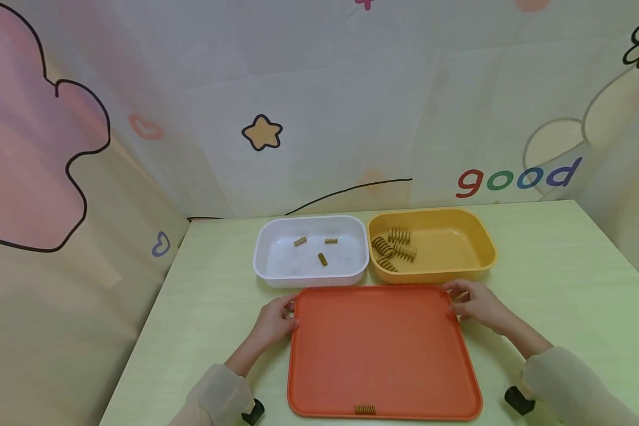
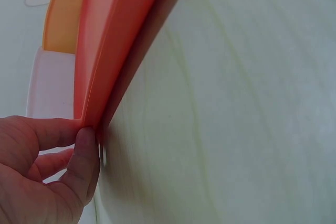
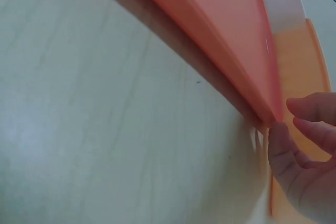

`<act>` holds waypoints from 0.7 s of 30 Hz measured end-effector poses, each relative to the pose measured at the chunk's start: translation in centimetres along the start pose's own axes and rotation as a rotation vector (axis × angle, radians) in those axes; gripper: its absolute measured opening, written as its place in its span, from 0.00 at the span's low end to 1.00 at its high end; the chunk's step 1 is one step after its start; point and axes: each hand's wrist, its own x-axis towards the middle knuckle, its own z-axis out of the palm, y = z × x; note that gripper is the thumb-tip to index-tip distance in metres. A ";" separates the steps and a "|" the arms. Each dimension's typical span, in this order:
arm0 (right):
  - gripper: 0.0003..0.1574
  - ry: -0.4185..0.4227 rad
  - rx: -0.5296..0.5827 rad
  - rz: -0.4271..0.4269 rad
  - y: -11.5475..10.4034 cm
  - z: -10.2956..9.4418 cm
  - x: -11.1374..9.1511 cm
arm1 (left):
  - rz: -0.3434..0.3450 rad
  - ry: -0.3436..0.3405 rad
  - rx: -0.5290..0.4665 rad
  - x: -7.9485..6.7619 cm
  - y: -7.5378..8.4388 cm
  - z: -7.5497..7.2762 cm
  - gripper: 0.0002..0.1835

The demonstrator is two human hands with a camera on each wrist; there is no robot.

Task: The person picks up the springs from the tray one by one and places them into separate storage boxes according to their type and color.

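A red-orange tray (image 1: pixel 378 349) lies in front of two bins in the head view. At its far left corner my left hand (image 1: pixel 275 319) pinches the rim between thumb and fingers, seen closely as the hand (image 2: pixel 47 166) in the left wrist view. My right hand (image 1: pixel 476 303) holds the far right corner. In the right wrist view, that hand's thumb (image 3: pixel 283 153) touches the tray corner, while its bent fingers curve close to the rim. One brass coil spring (image 1: pixel 365 409) lies inside the tray along the near rim.
Beyond the tray stands a white bin (image 1: pixel 268 269) with three small springs. A yellow bin (image 1: pixel 458 269) beside it holds several larger springs at its left end. The pale green table (image 1: pixel 202 302) meets a printed cloth backdrop (image 1: pixel 319 118) behind the bins.
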 end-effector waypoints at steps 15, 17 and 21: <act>0.27 0.050 -0.017 0.012 0.4 0.9 -0.2 | 0.015 0.012 -0.003 0.1 -0.2 0.2 0.28; 0.27 0.054 -0.019 0.018 0.4 1.0 -0.2 | 0.015 0.011 0.001 0.1 -0.2 0.1 0.28; 0.28 0.058 -0.023 0.024 0.4 1.1 -0.2 | 0.020 0.011 0.013 0.1 -0.1 0.1 0.28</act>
